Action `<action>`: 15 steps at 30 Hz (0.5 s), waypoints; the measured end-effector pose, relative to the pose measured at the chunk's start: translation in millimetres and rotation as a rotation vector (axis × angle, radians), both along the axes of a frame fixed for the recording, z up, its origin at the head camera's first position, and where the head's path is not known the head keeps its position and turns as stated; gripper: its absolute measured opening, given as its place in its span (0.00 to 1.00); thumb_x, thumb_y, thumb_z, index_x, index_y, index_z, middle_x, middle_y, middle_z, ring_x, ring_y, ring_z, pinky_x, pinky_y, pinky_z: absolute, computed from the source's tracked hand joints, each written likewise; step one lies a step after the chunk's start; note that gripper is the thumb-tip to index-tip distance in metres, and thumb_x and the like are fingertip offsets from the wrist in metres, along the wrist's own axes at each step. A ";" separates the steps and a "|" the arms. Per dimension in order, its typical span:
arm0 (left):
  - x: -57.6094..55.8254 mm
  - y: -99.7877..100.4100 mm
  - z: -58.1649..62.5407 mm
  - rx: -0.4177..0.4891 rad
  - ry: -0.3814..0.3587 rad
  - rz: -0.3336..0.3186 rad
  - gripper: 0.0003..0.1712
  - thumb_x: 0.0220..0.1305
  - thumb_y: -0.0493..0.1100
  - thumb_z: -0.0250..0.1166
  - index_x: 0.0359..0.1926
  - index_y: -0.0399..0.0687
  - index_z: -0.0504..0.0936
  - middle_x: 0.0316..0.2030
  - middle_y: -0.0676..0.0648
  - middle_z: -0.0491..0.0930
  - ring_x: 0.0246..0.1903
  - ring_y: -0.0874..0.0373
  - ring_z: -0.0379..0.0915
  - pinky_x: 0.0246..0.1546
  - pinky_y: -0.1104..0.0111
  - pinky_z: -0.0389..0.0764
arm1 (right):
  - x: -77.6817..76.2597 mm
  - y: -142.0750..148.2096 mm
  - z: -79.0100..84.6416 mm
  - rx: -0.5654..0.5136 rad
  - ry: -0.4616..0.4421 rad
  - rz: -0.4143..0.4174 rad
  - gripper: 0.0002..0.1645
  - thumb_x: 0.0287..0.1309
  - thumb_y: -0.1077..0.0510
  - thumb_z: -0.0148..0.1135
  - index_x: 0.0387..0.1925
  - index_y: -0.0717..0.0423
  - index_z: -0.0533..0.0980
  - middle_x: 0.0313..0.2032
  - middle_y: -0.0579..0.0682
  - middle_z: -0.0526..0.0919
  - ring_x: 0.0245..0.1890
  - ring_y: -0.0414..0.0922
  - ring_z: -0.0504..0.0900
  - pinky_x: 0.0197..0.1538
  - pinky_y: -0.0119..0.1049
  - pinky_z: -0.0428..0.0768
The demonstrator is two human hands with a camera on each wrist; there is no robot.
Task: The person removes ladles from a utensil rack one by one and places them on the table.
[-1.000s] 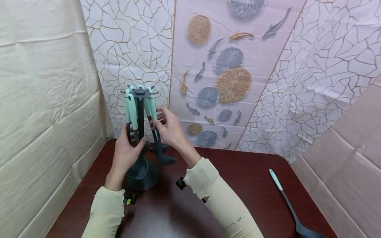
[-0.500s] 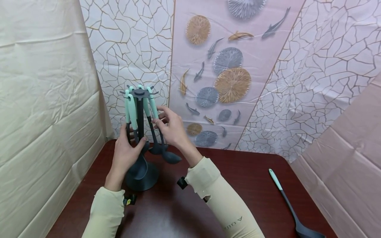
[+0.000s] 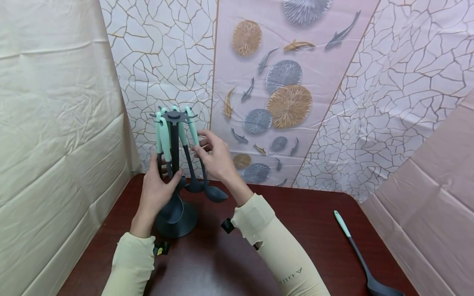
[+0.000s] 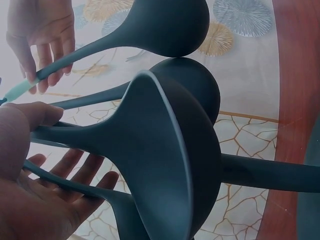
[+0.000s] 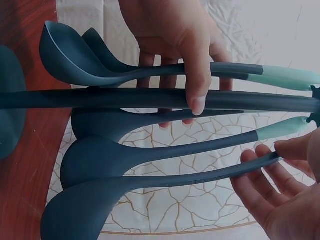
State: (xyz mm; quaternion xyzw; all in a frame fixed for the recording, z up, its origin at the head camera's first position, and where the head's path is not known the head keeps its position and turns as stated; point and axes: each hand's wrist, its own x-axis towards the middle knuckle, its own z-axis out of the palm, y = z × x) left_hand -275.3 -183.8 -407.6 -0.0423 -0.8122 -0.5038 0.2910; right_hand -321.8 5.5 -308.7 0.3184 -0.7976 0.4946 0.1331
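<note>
A dark utensil stand (image 3: 175,148) with a round base holds several kitchen tools hung by mint-green handles. My left hand (image 3: 157,187) wraps around its pole and the tool shafts beside it, thumb across the front. Below this hand hangs a pouring ladle (image 4: 155,160) with a pointed lip. My right hand (image 3: 218,158) pinches a dark spoon (image 3: 216,194) between thumb and fingers, where the green handle meets the shaft. The spoon tilts outward to the right, its top end still at a hook. Another round-headed tool (image 5: 95,160) hangs between the spoon and the pole.
A turner (image 3: 361,255) with a mint-green handle lies on the dark red table (image 3: 296,230) at the right. Patterned cloth (image 3: 177,53) hangs close behind the stand, and a cream cloth (image 3: 63,123) borders the left side.
My right hand has moved slightly right, swinging the spoon's lower end outward from the stand. The spoon's handle top has shifted a little outward and up. My left hand has stayed in place.
</note>
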 end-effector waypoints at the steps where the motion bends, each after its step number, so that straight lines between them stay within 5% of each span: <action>1: 0.1 0.0 0.1 0.000 0.000 0.000 0.43 0.72 0.48 0.70 0.78 0.44 0.58 0.60 0.34 0.75 0.56 0.35 0.81 0.58 0.39 0.81 | -0.1 0.4 0.5 -0.003 -0.003 0.000 0.25 0.75 0.63 0.62 0.70 0.53 0.75 0.41 0.53 0.88 0.38 0.48 0.89 0.39 0.37 0.84; 15: 2.3 0.0 1.4 -0.004 0.005 -0.002 0.42 0.71 0.48 0.71 0.77 0.44 0.59 0.60 0.33 0.75 0.56 0.34 0.81 0.57 0.38 0.81 | -2.2 3.2 1.7 -0.011 0.007 -0.023 0.24 0.75 0.62 0.63 0.69 0.51 0.76 0.39 0.50 0.87 0.36 0.43 0.88 0.39 0.39 0.85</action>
